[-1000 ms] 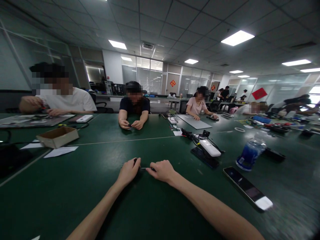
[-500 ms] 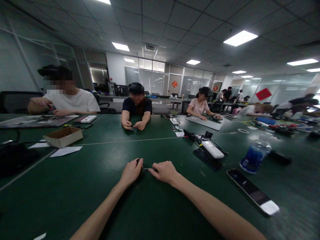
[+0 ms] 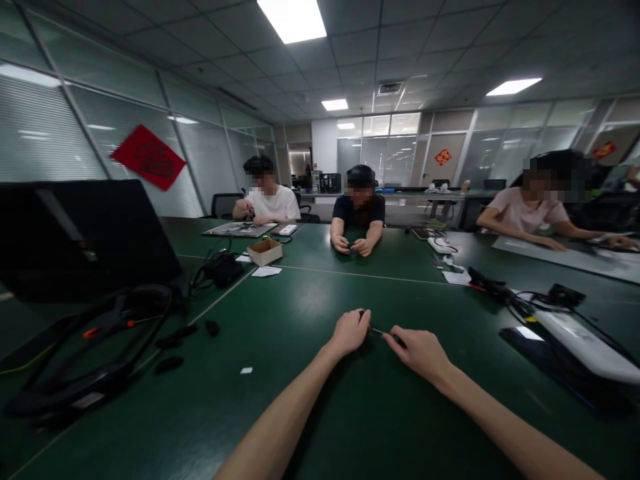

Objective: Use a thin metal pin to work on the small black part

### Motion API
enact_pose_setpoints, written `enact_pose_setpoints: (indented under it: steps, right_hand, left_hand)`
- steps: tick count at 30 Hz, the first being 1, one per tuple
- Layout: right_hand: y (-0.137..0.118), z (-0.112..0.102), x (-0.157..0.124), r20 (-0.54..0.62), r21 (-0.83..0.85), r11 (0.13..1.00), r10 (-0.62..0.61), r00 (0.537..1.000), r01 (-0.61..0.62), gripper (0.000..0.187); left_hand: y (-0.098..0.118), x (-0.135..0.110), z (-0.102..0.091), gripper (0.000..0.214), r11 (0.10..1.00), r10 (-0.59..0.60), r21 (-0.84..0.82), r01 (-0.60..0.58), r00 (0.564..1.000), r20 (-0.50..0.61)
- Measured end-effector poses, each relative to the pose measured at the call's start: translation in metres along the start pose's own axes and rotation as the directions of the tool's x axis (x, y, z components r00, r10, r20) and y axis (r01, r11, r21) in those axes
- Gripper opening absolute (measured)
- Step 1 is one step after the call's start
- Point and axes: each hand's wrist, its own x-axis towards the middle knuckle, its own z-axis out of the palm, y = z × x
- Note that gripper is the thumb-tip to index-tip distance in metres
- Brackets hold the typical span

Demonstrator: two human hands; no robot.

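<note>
Above the green table (image 3: 300,307), both my hands are closed and close together. My left hand (image 3: 351,332) has its fingers wrapped round a small dark piece (image 3: 369,323), mostly hidden by the fingers and thumb. My right hand (image 3: 423,352) grips a small screwdriver (image 3: 378,331); its handle is largely covered by the fingers. The thin metal shaft points left, toward the dark piece. Whether the tip touches that piece I cannot tell.
Left lie a black headset-like frame (image 3: 100,360), several small black pieces (image 3: 212,328) and a white scrap (image 3: 247,371). An open box (image 3: 265,252) stands farther back. Right are a white device (image 3: 585,340) with cables and a dark phone-like slab (image 3: 545,363). Three people sit across the table.
My view has swung left, bringing in the black frame and laptop-like panel; the bottle and right-hand phone have left the view. Both hands keep their hold, the shaft still between them.
</note>
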Motion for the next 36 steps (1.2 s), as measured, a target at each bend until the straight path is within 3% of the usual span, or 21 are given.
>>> enact_pose_setpoints:
  steps: [36]
  right_hand:
    - [0.005,-0.003,-0.001,0.026,-0.026,1.0,0.016,1.0,-0.015,0.045]
  left_hand:
    - [0.013,-0.001,0.002,0.056,1.0,-0.006,0.0,0.006,1.0,0.019]
